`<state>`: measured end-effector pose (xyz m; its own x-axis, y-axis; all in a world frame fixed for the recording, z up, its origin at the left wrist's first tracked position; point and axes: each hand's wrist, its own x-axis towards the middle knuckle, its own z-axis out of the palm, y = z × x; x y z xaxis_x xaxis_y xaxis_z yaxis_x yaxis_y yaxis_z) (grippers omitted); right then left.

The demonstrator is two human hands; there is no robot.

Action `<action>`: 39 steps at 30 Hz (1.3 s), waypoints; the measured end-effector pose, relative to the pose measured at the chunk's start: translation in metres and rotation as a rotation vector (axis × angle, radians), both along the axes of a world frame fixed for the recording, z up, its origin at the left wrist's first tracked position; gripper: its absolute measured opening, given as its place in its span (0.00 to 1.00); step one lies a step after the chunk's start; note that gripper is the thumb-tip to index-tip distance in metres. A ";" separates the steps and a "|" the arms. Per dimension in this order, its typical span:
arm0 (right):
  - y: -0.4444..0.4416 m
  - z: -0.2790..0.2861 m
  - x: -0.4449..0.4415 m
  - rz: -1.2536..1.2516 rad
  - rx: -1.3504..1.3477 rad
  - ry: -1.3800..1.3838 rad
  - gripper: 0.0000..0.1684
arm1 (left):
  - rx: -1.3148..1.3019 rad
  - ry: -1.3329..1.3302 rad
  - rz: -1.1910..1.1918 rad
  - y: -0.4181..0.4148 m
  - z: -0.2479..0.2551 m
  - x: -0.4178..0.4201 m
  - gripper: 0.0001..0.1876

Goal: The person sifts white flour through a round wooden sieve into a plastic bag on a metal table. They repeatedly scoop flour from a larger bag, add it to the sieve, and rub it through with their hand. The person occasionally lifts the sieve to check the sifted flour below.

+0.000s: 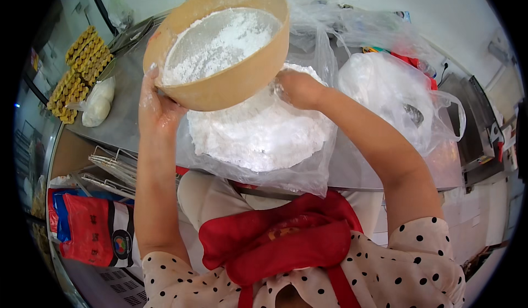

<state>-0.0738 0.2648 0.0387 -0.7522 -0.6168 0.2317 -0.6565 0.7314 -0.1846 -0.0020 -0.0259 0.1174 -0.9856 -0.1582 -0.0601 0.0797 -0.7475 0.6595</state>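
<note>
My left hand (159, 101) grips the lower left side of a round, wooden-looking flour sieve (231, 89). The sieve is held tilted above a heap of white powder, probably flour (260, 139), and more white powder (225, 46) lies on its mesh. My right hand (297, 88), dusted white, is at the sieve's lower right side, just over the heap. Its fingers are curled and partly hidden, so whether it holds the sieve or powder is unclear. Beneath the heap spreads a clear plastic bag (305, 180) on the metal table (363, 167).
On the right stands a white plastic bag (379, 93); clear plastic bags (371, 23) lie behind. Egg trays (82, 68) and a bag of pale lumps (99, 101) sit at the left. Wire racks (111, 170) and printed sacks (88, 225) are below the tabletop.
</note>
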 end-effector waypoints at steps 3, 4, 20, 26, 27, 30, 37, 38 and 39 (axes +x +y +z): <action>0.014 -0.009 0.006 0.178 -0.072 0.181 0.16 | -0.019 -0.032 -0.027 0.001 -0.017 0.003 0.28; 0.014 -0.002 0.006 0.131 -0.061 0.092 0.16 | -0.020 -0.021 -0.021 0.000 -0.022 0.007 0.28; 0.029 -0.005 0.003 -0.256 -0.479 -0.199 0.23 | -0.281 0.015 0.074 -0.002 -0.076 0.019 0.28; 0.019 0.005 0.011 -0.315 -0.391 -0.147 0.24 | -0.355 0.010 0.171 0.012 -0.067 0.020 0.25; 0.014 0.011 0.018 -0.300 -0.361 -0.170 0.24 | -0.374 0.020 0.192 0.016 -0.066 0.020 0.25; 0.042 -0.008 0.004 -0.399 -0.506 -0.134 0.22 | -0.352 0.109 0.069 0.003 -0.058 0.015 0.25; 0.038 -0.014 -0.008 -0.255 -0.598 -0.181 0.22 | -0.365 -0.001 0.145 0.022 -0.053 0.013 0.26; 0.044 -0.016 -0.013 -0.282 -0.571 -0.152 0.22 | -0.359 0.003 0.122 0.019 -0.053 0.009 0.26; 0.046 -0.016 -0.015 -0.308 -0.542 -0.127 0.22 | -0.353 0.002 0.098 0.013 -0.055 0.005 0.26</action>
